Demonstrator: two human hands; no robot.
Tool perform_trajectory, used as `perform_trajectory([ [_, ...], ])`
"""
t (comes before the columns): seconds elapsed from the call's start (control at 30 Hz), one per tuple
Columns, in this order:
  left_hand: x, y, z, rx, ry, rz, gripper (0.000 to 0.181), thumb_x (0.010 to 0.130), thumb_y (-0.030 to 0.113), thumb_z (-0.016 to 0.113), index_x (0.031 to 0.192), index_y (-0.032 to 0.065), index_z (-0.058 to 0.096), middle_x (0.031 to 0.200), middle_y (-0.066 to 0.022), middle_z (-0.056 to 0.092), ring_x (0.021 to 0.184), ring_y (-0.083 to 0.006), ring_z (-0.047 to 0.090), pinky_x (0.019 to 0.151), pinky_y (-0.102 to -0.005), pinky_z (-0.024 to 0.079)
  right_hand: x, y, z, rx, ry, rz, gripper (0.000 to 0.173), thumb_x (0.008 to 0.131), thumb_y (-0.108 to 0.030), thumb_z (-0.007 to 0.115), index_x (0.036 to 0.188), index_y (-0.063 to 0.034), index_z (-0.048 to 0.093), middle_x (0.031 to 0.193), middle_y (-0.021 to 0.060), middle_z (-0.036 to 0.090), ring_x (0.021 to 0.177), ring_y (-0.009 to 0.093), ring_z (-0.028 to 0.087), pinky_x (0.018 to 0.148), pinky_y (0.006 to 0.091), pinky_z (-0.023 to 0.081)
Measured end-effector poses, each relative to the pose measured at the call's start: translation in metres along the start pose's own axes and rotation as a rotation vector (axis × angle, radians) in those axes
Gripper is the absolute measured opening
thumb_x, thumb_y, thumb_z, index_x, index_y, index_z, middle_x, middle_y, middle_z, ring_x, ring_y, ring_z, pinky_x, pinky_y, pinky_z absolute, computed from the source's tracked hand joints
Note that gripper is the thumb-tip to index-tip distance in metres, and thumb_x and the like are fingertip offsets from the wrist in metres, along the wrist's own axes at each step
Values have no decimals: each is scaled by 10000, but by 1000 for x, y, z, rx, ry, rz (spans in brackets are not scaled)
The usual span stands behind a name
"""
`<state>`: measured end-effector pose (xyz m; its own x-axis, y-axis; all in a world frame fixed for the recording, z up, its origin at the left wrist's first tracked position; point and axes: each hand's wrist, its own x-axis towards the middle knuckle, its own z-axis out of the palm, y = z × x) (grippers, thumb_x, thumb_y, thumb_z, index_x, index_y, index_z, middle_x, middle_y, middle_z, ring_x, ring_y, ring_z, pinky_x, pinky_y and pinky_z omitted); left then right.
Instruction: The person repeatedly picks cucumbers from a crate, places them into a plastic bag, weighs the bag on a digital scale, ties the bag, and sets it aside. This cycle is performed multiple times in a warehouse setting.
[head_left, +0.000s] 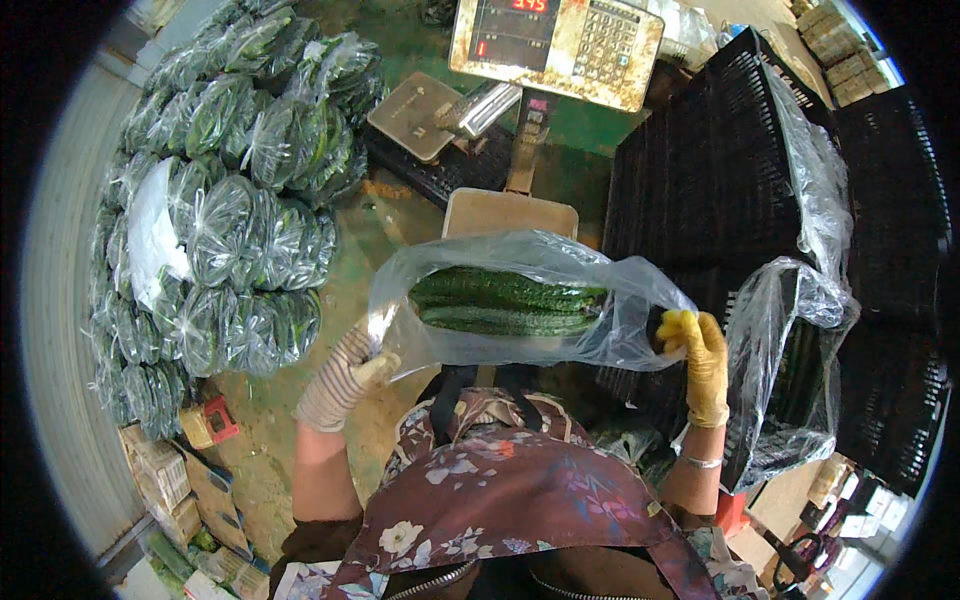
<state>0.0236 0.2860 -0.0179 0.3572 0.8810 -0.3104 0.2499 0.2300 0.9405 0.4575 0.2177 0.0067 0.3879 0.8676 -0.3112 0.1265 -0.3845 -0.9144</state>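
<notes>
A clear plastic bag is stretched level between my hands, in front of my apron. Several dark green, bumpy cucumbers lie side by side in its middle. My left hand, in a pale striped glove, pinches the bag's left end. On the other side my right hand, in a yellow glove, grips the gathered right end with bent fingers. Beyond the bag, the scale's platform is partly covered by it. The scale's stained display panel has lit red digits.
At left, bagged cucumbers form a tall stack beside a pale wall. Black plastic crates rise close on the right; a plastic-lined one stands near my right hand. A second weighing platform sits at the back.
</notes>
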Motion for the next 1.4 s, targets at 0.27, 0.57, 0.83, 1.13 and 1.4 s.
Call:
perform_trajectory([
  [0.27, 9, 14, 6, -344, 54, -233, 644, 750, 169, 636, 1374, 137, 479, 793, 39, 555, 607, -46, 476, 558, -190, 390, -13, -76, 85, -229, -256, -594, 142, 891, -77, 589, 968, 4, 676, 952, 135, 677, 894, 257, 629, 816, 352, 475],
  [0.57, 35, 22, -4, -553, 26, -36, 759, 790, 227, 694, 1458, 151, 342, 812, -2, 562, 659, -79, 519, 532, -201, 423, 71, 84, 99, -774, -308, -205, 314, 900, -273, 525, 919, 16, 645, 901, 257, 640, 849, 420, 617, 746, 483, 469],
  [0.83, 43, 21, 1, -516, -55, -19, 826, 775, 236, 695, 1488, 203, 281, 817, -35, 557, 654, -106, 511, 553, -235, 444, 93, 119, 95, -1125, -439, 51, 425, 847, -353, 544, 1073, -11, 655, 989, 229, 665, 924, 355, 636, 837, 434, 472],
  [1.13, 38, 24, 1, -491, -102, -44, 817, 799, 246, 687, 1492, 175, 261, 801, -40, 588, 593, -79, 501, 518, -219, 429, 50, 64, 94, -494, -450, 116, 416, 799, -377, 711, 982, -5, 684, 897, 115, 673, 824, 240, 610, 781, 361, 480],
  [1.4, 42, 26, 3, -476, -91, -52, 791, 794, 180, 645, 1489, 166, 267, 792, -48, 582, 576, -78, 488, 508, -201, 410, 35, 94, 134, -990, -545, -31, 687, 739, -539, 687, 1261, -105, 582, 1139, 170, 645, 1052, 335, 611, 888, 411, 476],
])
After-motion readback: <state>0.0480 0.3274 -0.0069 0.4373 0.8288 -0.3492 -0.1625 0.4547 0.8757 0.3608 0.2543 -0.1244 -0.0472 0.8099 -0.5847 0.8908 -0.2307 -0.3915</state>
